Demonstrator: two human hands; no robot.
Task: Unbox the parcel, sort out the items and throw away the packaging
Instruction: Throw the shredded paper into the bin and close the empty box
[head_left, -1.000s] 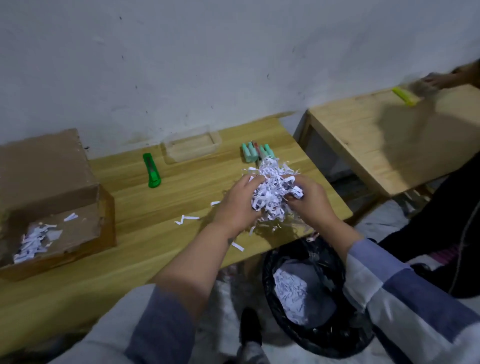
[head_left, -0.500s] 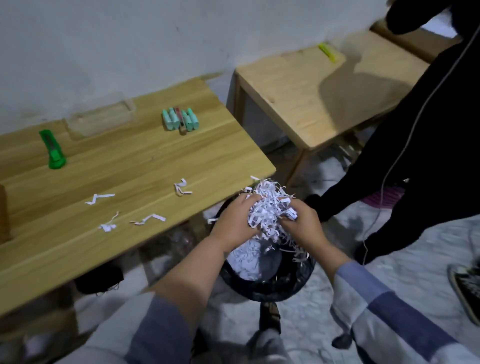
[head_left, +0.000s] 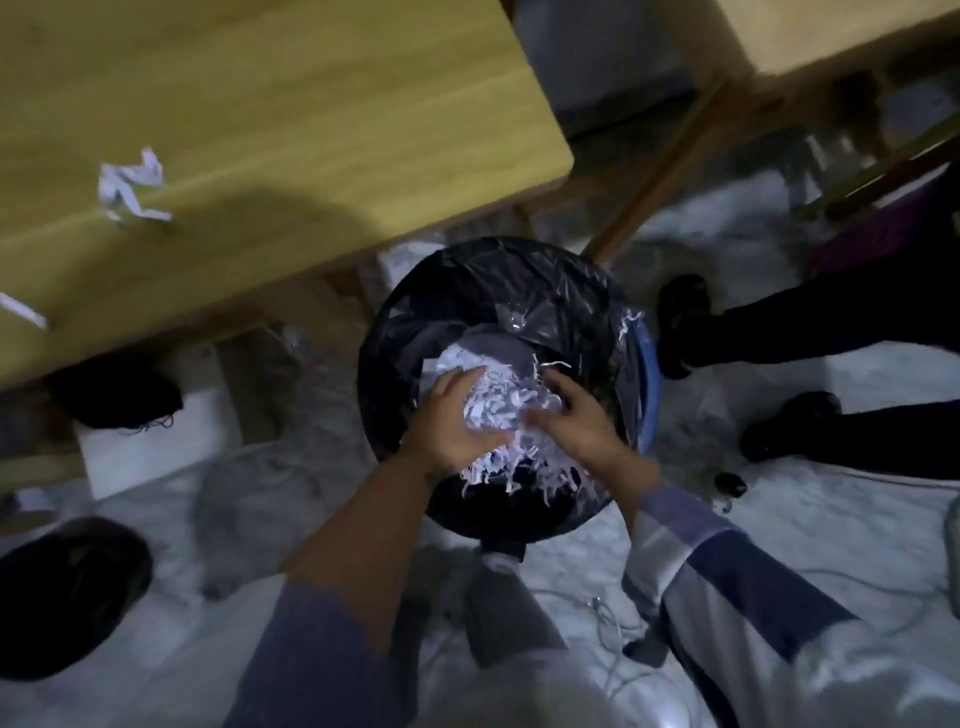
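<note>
No text or labels can be read.

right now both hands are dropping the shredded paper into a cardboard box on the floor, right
Not a box. In the head view both hands, left hand and right hand, hold the shredded paper over a bin lined with a black bag, standing on the floor.

White shredded paper (head_left: 501, 410) bunched over black-lined bin (head_left: 467, 291).
</note>
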